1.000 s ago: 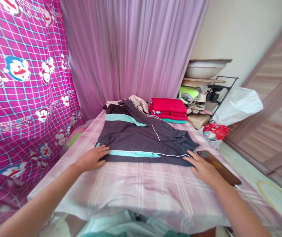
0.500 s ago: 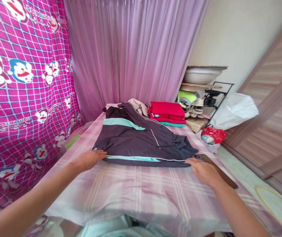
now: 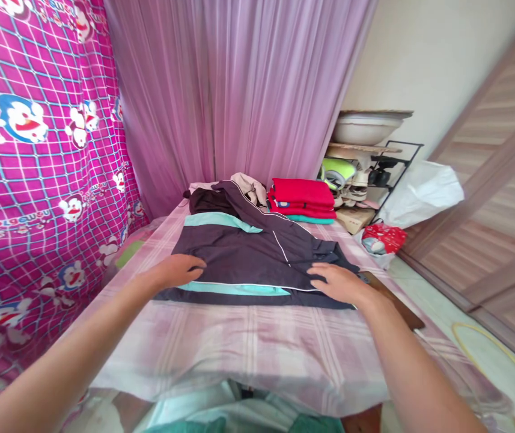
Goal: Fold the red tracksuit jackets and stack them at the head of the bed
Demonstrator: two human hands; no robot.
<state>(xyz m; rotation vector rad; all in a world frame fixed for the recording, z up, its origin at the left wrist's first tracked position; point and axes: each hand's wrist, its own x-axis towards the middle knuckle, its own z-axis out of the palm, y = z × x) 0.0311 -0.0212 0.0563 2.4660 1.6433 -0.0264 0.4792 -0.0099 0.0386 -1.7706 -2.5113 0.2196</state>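
Observation:
A dark jacket with light teal panels and white piping lies spread sideways on a plaid cloth. My left hand is over its near left part, fingers curved and apart from the thumb. Over the near right part is my right hand, its fingers spread. Neither hand grips the fabric; whether the fingertips touch it I cannot tell. Along the near edge runs a dark strip with a teal stripe. A brown phone-like slab lies to the right, partly behind my right forearm.
A stack of folded red clothes sits behind the jacket, beside a crumpled beige cloth. Purple curtains hang at the back. On the right stand a rack with shoes and a basin, and a white bag.
Both hands have let go of the jacket's near edge and moved inward over it. The near strip now reaches further left. The view has shifted slightly.

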